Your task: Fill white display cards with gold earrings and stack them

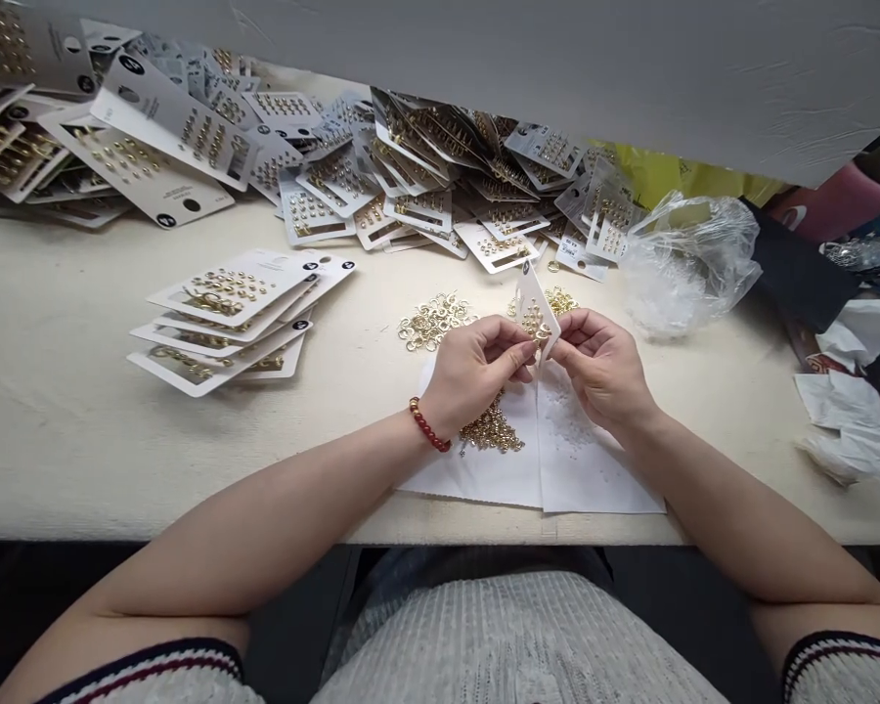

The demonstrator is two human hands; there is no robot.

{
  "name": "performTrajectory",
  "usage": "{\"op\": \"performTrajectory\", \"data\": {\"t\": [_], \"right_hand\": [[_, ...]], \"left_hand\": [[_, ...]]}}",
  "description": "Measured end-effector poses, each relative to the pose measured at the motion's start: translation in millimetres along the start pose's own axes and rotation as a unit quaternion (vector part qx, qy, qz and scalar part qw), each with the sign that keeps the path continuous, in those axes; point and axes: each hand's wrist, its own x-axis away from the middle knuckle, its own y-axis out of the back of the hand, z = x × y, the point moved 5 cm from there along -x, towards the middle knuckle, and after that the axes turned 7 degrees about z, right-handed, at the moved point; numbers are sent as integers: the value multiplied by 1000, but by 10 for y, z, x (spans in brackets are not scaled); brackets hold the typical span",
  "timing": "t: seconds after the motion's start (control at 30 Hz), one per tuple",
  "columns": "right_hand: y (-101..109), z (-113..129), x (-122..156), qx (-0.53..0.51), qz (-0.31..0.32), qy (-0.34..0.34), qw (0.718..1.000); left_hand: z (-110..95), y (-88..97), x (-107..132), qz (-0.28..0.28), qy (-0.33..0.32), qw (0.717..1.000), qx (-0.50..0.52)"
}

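Between my two hands an earring card [534,295] stands on edge, with rows of small gold earrings on its face. My left hand [476,367], with a red bead bracelet at the wrist, pinches at the lower front of the card, where a gold piece shows at the fingertips. My right hand [602,370] grips the card's right edge, fingers partly behind it. Below my left hand lies a heap of small gold studs [493,428] on white paper [476,481]. Tiny clear pieces [568,420] are scattered beneath my right hand. Gold hoops [432,321] are heaped behind my left hand.
A stack of filled earring cards [227,318] stands at left. Many more cards [411,176] pile up along the back, under a grey overhanging panel [557,78]. A clear plastic bag [689,264] sits at back right, with crumpled white tissue [851,420] at the right edge.
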Motion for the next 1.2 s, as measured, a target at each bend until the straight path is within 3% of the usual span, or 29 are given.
{"op": "performTrajectory", "data": {"t": [0.2,0.7,1.03,1.2], "right_hand": [[-38,48,1,87,8,43,995],[-10,76,29,113,17,70,991],[-80,175,73,260,30,157,952],[-69,143,52,210,29,136,968]], "left_hand": [[62,36,-4,9,20,1000,0],[71,58,-8,26,40,999,11],[30,49,21,22,34,998,-43],[51,82,13,12,36,999,-25]]}}
